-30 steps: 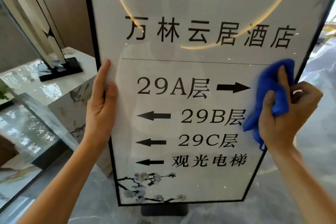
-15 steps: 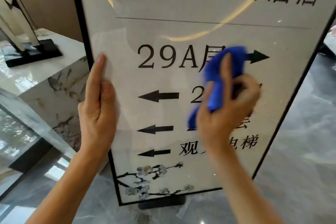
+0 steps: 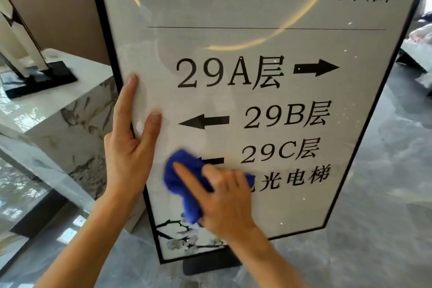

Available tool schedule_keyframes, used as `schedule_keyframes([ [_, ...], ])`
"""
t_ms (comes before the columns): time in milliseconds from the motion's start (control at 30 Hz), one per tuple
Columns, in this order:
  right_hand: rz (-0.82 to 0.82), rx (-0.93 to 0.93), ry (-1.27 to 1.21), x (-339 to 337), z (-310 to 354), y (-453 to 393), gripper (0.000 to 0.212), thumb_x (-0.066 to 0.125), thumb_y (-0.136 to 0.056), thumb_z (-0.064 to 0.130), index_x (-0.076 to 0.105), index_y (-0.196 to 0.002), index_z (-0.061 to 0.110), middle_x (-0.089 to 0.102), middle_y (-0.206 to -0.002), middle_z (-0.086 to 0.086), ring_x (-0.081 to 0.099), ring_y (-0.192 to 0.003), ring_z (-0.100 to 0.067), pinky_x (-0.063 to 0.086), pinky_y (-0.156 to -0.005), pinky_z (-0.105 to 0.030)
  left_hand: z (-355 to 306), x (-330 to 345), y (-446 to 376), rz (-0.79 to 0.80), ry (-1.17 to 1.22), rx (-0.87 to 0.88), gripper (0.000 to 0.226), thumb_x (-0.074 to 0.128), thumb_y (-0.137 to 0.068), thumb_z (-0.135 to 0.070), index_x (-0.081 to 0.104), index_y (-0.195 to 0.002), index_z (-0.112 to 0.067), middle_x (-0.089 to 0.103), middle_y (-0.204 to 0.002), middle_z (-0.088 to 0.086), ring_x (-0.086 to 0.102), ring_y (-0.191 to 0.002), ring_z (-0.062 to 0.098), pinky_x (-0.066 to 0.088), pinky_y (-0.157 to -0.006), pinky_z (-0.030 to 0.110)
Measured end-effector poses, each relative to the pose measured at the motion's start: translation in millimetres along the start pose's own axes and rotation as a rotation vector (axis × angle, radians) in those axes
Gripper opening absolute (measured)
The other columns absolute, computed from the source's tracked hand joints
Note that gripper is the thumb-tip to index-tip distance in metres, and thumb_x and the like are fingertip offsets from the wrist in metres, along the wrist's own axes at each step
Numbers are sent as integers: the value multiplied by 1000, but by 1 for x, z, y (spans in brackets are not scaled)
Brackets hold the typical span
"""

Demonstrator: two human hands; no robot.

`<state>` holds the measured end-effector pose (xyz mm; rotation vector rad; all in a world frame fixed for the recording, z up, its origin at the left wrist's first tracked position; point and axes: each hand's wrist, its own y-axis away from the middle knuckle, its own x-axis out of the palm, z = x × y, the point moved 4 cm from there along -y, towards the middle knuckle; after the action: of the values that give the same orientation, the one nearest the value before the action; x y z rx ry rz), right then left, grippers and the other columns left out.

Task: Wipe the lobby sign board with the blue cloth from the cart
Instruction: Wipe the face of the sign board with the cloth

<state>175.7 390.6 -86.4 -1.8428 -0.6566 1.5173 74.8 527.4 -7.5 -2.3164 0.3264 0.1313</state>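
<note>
Right hand (image 3: 224,199) presses bunched (blue) cloth (image 3: 180,177).

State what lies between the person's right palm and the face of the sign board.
The blue cloth, pressed flat under the right hand against the sign board, as the head view shows.

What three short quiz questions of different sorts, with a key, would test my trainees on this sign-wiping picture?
1. True or false: the blue cloth lies under the right hand.
2. Which edge of the sign board does the left hand grip?
A. its left edge
B. its top edge
3. Fill in: the cloth covers part of the arrow beside 29___.

Key: 1 true; 2 A; 3 C.
</note>
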Motion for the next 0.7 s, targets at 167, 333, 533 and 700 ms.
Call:
schedule_keyframes([
  [167,20,300,-140,-47,-98,-13,36,80,-79,35,67,-112,36,60,-76,6,53,-64,-18,40,-56,-31,-4,0,1,-2,-9,-13,52,49,-102,-44,23,-142,-64,31,-144,-50,41,-127,-24,38,-97,-2],
  [333,-312,584,-105,-85,-204,-13,31,58,-96,43,63,-125,33,46,-93,33,44,-72,-2,37,-62,-21,-4,0,1,-44,-20,24,52,49,-104,-34,25,-144,-58,31,-146,-48,36,-133,-22,34,-102,-1],
  [533,-379,551,-46,-72,-225,39,51,51,-101,28,39,-149,41,31,-103,32,38,-79,-12,37,-65,-36,-2,4,3,-91,-7,76,50,49,-105,-30,28,-147,-47,34,-147,-44,36,-134,-20,33,-100,-3],
  [700,-509,766,-186,-30,-165,75,46,47,-104,25,41,-150,23,32,-119,7,43,-106,-3,43,-94,-24,5,7,2,-105,17,137,50,48,-107,-17,30,-154,-8,36,-149,-38,39,-134,-16,36,-102,2],
])
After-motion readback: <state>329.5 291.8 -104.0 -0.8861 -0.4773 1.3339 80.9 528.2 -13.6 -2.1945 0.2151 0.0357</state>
